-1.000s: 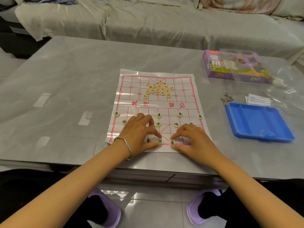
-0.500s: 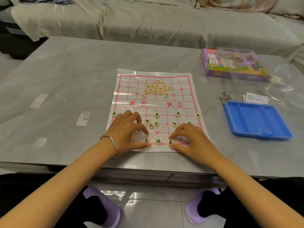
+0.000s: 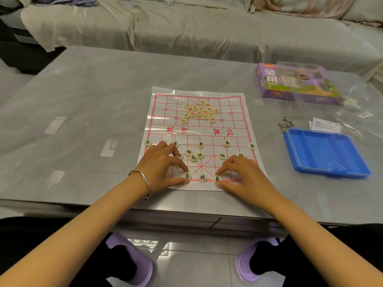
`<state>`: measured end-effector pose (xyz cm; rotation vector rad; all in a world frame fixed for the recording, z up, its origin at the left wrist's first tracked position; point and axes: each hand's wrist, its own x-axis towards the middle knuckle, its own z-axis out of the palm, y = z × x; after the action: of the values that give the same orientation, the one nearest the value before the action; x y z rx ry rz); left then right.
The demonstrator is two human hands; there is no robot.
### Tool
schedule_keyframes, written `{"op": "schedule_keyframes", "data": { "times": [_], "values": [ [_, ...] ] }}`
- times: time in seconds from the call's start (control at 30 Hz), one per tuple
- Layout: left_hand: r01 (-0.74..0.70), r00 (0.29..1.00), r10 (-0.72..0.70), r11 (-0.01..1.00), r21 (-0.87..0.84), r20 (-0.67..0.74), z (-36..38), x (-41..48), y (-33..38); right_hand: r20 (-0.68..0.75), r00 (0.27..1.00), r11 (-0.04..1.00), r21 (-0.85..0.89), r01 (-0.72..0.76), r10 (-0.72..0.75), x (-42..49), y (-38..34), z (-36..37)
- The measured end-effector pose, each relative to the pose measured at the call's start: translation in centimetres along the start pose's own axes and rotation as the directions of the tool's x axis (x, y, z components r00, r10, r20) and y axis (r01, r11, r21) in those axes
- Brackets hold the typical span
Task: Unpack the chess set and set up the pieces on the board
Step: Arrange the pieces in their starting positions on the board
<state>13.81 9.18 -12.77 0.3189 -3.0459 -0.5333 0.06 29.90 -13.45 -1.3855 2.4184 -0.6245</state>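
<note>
Pinches one black piece with the left hand and a second black piece with the right hand, thumb and forefinger on each, at the near row of the board, on either side of the general. Probably does so to slide both flat onto their crossings together. Leaves the red pieces heaped on the far half. Shows the left hand a little further left than one second ago, uncovering loose pieces; keeps the right hand as before.

A glossy white plastic sheet board with red grid lies flat near the grey table front edge. On its far half cluster cream round discs with red characters; cream round discs with black characters spread across its near half.
</note>
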Motion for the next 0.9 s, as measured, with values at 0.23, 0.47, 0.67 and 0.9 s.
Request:
{"op": "schedule_keyframes", "data": {
  "times": [0.23,0.47,0.67,0.9],
  "values": [
    [0.011,1.000,-0.010,1.000,0.023,-0.019,-0.9,0.0,-0.7,-0.021,1.000,1.000,0.023,0.003,-0.003,0.7,-0.6,-0.5],
    [0.123,0.991,-0.120,0.991,0.055,-0.063,-1.9,0.1,-2.4,0.135,0.985,0.987,-0.104,0.122,-0.107,3.5,-3.2,0.1],
    [0.038,0.999,-0.039,0.993,0.116,0.006,-1.3,0.3,-2.1,0.201,0.975,0.978,-0.165,0.131,-0.097,3.0,-2.2,0.6],
    [0.023,1.000,-0.021,0.995,0.099,-0.014,-1.2,0.3,-2.0,0.161,0.982,0.984,-0.126,0.122,-0.101,1.8,-0.4,0.1]
  ]
}}
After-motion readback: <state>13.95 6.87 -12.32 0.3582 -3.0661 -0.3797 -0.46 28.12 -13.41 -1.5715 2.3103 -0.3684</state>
